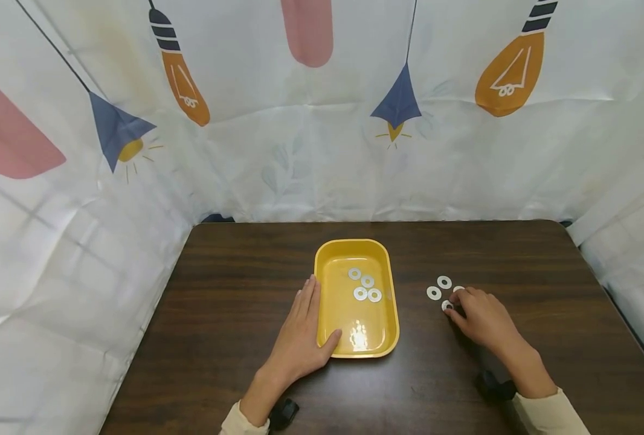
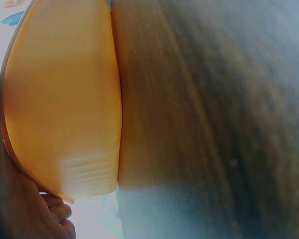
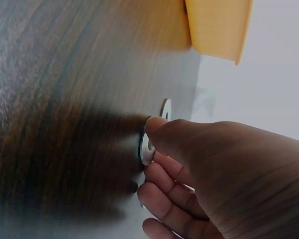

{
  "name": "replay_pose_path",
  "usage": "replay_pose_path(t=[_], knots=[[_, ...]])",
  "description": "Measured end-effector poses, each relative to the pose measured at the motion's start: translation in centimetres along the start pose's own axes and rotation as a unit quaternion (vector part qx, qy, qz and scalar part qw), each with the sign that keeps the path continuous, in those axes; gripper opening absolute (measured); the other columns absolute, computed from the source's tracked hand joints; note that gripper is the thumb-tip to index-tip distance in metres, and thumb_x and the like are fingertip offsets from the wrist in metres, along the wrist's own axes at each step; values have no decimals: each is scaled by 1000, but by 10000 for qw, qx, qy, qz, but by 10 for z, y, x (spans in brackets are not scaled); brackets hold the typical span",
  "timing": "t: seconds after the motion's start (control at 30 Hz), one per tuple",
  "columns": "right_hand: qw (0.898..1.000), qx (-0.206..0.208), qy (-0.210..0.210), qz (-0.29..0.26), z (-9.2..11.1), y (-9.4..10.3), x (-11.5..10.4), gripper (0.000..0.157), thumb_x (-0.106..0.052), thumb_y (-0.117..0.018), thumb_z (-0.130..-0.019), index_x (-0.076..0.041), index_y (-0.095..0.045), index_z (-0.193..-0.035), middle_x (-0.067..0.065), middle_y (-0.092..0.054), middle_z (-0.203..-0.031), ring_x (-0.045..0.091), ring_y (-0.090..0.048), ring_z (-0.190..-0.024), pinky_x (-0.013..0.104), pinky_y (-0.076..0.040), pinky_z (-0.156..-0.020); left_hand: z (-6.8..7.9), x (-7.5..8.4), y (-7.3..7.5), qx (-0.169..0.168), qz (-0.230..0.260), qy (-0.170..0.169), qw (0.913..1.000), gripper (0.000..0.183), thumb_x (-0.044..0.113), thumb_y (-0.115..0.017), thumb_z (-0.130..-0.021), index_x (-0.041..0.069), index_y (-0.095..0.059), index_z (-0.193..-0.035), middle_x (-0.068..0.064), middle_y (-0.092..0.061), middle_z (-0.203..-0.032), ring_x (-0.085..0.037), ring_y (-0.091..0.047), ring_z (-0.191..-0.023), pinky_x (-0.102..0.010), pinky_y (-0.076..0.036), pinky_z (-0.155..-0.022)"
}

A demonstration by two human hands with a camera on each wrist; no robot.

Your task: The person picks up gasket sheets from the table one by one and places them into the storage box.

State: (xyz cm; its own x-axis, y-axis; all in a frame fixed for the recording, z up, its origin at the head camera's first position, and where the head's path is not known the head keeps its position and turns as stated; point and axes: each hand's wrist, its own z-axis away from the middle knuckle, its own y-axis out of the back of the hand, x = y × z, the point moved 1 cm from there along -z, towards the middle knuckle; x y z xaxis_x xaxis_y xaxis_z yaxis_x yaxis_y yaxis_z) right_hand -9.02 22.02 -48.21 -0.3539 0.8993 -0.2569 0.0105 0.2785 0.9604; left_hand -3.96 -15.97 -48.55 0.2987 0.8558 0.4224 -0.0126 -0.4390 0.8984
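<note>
A yellow tray [image 1: 356,348] stands on the table with several flat metal washers [image 1: 360,293] on its floor. Along its left rim lies my left hand [image 1: 297,344], fingers straight, the thumb over the front left corner. In the left wrist view the tray's side wall [image 2: 64,99] fills much of the picture. To the right of the tray, my right hand [image 1: 484,320] pinches a washer [image 3: 147,148] between thumb and fingers, close over the tabletop. Beside those fingers lie loose washers, including one at the left [image 1: 434,293] and one farther back [image 1: 444,282]; another is partly hidden by the hand.
The dark wooden table [image 1: 235,302] has its far edge against a white curtain [image 1: 300,163] printed with lamps and bulbs. More curtain hangs at the left and right sides. A dark wrist device [image 1: 283,414] sits at the left wrist.
</note>
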Motion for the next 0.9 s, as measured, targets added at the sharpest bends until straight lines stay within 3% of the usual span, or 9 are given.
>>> replay_pose_path(t=[0.33,0.53,0.73,0.9], knots=[[9978,188,405,483,-7,4,-5,14,-15,-82,-81,-10,-69,-79,0,-64,-74,19,-60,-66,49,-55,-70,0,1,-1,214,-134,-158,9996,102,47,-69,-94,-1,-18,-168,-15,-15,-179,-30,-22,-166,-51,-30,-132],[9969,-213,449,614,-18,7,-8,34,-9,-76,-78,-20,-47,-62,-6,-43,-61,11,-35,-59,36,-33,-62,0,0,-1,-45,19,-15,10000,101,48,-66,-97,2,-13,-169,-10,-8,-181,-25,-14,-168,-46,-22,-135],[9974,134,529,478,-14,3,-8,20,-7,-77,-73,-16,-59,-69,-4,-53,-66,10,-43,-60,37,-42,-60,0,-1,-1,-27,-24,-45,10000,101,47,-66,-96,2,-13,-169,-11,-9,-181,-26,-15,-168,-48,-23,-135],[9990,210,321,233,-6,-2,-4,12,-11,-77,-77,-14,-68,-84,-2,-61,-77,11,-47,-66,34,-43,-63,-1,-1,0,-80,47,-21,10000,101,48,-65,-97,3,-12,-170,-9,-7,-181,-24,-13,-168,-47,-21,-136]])
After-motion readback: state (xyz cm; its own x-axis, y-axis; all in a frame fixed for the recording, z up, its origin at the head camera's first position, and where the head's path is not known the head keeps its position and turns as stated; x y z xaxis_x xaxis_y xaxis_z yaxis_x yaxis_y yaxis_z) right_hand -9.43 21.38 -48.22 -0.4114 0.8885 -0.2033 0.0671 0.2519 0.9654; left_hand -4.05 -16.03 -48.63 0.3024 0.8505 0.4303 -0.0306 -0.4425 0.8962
